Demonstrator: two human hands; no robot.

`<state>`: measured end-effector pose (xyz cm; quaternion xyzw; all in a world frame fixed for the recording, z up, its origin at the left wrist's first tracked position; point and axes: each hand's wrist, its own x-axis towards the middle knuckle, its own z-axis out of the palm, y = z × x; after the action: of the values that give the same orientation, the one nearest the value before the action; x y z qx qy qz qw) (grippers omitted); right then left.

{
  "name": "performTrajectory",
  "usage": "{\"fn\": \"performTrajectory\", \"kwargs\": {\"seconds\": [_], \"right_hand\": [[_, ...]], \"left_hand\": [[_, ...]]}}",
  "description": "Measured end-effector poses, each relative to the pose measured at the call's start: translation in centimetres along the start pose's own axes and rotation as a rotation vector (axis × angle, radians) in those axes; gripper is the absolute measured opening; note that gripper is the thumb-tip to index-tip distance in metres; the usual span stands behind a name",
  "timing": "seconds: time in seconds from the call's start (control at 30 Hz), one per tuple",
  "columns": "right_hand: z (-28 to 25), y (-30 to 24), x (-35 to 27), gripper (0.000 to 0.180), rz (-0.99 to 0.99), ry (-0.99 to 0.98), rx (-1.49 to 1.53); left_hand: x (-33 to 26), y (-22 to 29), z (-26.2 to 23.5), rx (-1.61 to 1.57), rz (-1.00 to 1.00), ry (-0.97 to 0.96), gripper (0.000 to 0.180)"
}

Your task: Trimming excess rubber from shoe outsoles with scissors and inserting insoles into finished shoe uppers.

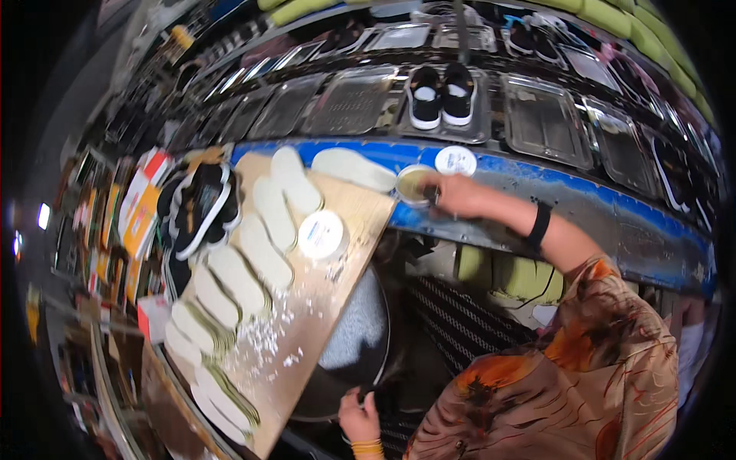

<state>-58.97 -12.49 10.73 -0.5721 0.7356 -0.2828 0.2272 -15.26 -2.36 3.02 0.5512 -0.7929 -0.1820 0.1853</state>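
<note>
My right hand (455,196) reaches over the blue ledge, its fingers closed at the rim of a small round tub (414,185) with yellowish contents. A small dark item shows at the fingertips; its kind is unclear. Low in the view, beside the round basin, is my left hand (359,420), with yellow bangles at the wrist. Its fingers are bent against something dark that I cannot make out. Pale insoles (261,251) lie in stacks along the wooden board (307,326). One more insole (354,169) points toward the tub. A white round lid (321,234) rests on the board.
White scraps (264,337) litter the board. A second white lid (455,161) is on the blue ledge (537,203). Behind it, metal trays (546,115) line a rack, one carrying black shoes (442,96). More black shoes (203,207) and boxes (138,215) are at left. Below stands a basin (356,322).
</note>
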Motion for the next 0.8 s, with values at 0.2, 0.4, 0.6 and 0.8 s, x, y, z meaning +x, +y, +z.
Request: {"fn": "performTrajectory", "kwargs": {"seconds": [0.2,0.4,0.6,0.8], "right_hand": [[-11.9,10.8,10.6,0.06,0.176,0.638,-0.333],[-11.1,14.5,19.2,0.068,0.232,0.511,-0.429],[-8.2,9.9,20.7,0.071,0.006,0.377,-0.513],[-6.4,17.4,24.5,0.068,0.02,0.465,-0.391]], "left_hand": [[1.5,-2.1,7.3,0.318,0.01,-0.023,0.022],[3.9,1.6,5.2,0.422,-0.355,-0.392,0.03],[3.1,-2.8,6.6,0.339,-0.086,-0.015,0.024],[3.1,-2.2,6.3,0.316,-0.137,-0.073,0.028]]}}
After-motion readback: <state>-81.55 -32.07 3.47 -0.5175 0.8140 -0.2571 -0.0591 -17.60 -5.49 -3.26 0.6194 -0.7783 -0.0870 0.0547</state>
